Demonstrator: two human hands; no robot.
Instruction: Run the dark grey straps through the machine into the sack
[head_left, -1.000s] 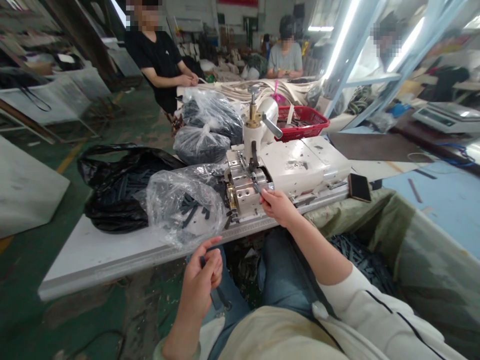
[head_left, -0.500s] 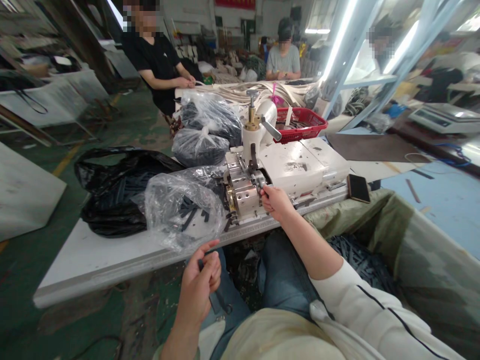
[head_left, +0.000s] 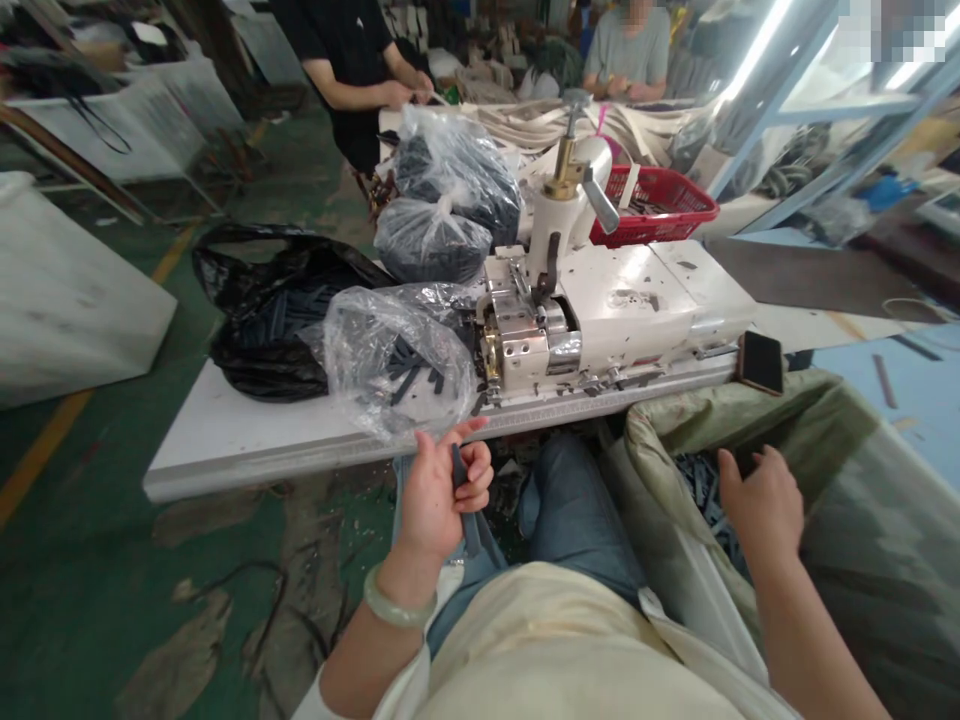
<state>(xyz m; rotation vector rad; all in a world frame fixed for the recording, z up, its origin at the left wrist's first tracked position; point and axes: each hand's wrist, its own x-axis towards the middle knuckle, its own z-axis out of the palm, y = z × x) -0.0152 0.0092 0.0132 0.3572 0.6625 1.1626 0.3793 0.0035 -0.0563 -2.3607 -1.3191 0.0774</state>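
My left hand, a pale bangle at its wrist, is closed round a dark grey-blue strip just in front of the table edge. The lower end of the strip hangs over my lap. To the right, my right hand is over the lined bin, thumb and fingers apart, with no held thing showing. Dark strips lie inside that bin, partly hidden by the hand. Ahead stands a cream machine with a metal feed head; neither hand touches it.
On the table are a clear plastic bag with strips, a black bag of strips and tied clear bags. A phone lies at the right end. Behind the machine sits a red basket. Two co-workers are across the table.
My right hand has left the machine's head and moved right and down to the bin. My left hand keeps the strip. The view has tilted downward.
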